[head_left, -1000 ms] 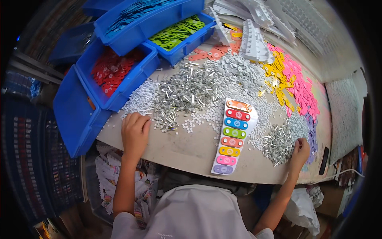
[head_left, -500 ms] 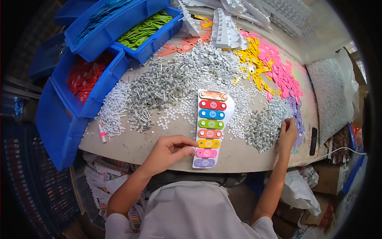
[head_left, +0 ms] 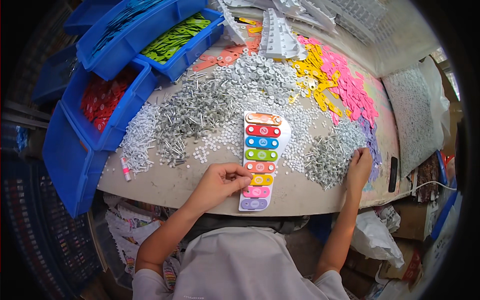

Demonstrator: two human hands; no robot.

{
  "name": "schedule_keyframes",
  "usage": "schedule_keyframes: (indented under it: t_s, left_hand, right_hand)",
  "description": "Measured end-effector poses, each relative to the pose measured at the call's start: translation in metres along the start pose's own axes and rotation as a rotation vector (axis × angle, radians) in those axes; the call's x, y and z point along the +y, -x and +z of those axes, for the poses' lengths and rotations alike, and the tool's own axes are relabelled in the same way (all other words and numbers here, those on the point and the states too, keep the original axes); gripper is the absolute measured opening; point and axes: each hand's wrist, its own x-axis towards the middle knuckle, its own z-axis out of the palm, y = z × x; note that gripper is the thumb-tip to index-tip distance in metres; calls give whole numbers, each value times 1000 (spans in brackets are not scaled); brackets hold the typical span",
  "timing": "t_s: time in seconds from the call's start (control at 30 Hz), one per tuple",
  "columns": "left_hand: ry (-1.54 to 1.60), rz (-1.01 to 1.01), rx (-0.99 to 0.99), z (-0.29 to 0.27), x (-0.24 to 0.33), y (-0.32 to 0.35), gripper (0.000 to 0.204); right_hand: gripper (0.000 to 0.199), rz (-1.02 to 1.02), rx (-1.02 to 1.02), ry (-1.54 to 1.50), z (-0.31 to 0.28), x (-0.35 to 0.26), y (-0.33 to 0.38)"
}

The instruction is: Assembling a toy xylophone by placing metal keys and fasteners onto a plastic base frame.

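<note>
A toy xylophone [head_left: 263, 155] with a white base and several coloured bars lies upright before me. White round caps sit on both ends of its upper bars, from orange down to coral. The yellow bar [head_left: 262, 180], pink bar [head_left: 256, 192] and lilac bar [head_left: 254, 204] show bare holes. My left hand [head_left: 220, 186] pinches at the yellow bar's left end, and its fingertips hide whatever they hold. At the right, my right hand [head_left: 359, 169] has its fingers pressed together beside a pile of small metal pins [head_left: 325, 162]; anything in them is too small to make out.
Blue bins [head_left: 112, 125] with red, green and blue bars stand at the left. Heaps of pins [head_left: 192, 107], white caps [head_left: 265, 77], yellow bars [head_left: 315, 75] and pink bars [head_left: 352, 85] spread behind. White frames [head_left: 277, 37] lie at the back; a black strip [head_left: 393, 174] lies right.
My left hand has moved slightly up and right, from beside the xylophone onto the yellow bar's left end. My right hand stays at the pin pile.
</note>
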Motion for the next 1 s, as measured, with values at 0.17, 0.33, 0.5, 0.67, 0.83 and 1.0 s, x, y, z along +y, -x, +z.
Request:
schedule_keyframes:
  t_s: [0.17,0.33,0.5,0.67,0.83,1.0]
  left_hand:
    - [-177,123,-16,-6,-12,-6,36]
    - [-467,73,119,3,-1,-5,70]
    - [-463,50,71,1,-5,-8,68]
    - [-399,34,49,-1,-11,-10,67]
    - [-336,37,74,2,-9,-8,60]
    - [-522,18,84,-2,-3,-2,46]
  right_hand:
    - [14,248,-107,-423,-31,-50,20]
    - [13,509,-735,-1302,-60,-146,71]
    - [16,589,-1122,-1529,-59,-175,89]
    - [15,606,-1129,-1496,-51,-181,96]
    - [17,432,-965,-1304,-44,-186,103]
    - [21,520,-1024,-1251,-36,-181,104]
